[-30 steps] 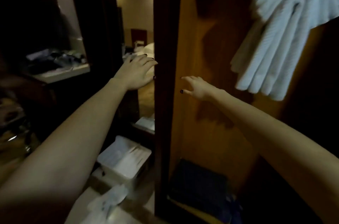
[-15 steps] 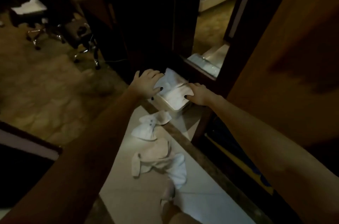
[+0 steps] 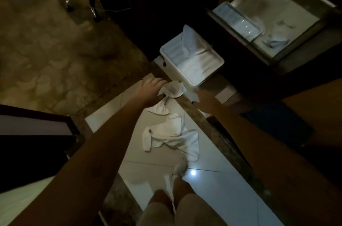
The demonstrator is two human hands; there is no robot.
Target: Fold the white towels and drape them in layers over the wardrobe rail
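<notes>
A crumpled white towel [image 3: 171, 89] lies on the tiled floor just in front of a white plastic bin [image 3: 167, 53], which holds more white towels [image 3: 194, 60]. My left hand [image 3: 150, 90] grips the near edge of the crumpled towel, thumb tucked under the cloth. My right hand [image 3: 204, 100] reaches in from the right beside the bin's near corner, fingers stretched and holding nothing. A second white towel [image 3: 172, 135] sprawls on the tiles closer to me. The wardrobe rail is out of view.
Patterned carpet [image 3: 55, 55] covers the left, with chair legs [image 3: 92, 9] at the top. A mirror panel [image 3: 268, 21] at the upper right reflects the bin. A dark blue item [image 3: 277, 123] lies in the wardrobe bottom. My shoe [image 3: 180, 167] stands on the tiles.
My view dropped from the wardrobe interior to the floor. Both hands moved off the bin toward me, and my left hand has taken hold of the towel lying before it.
</notes>
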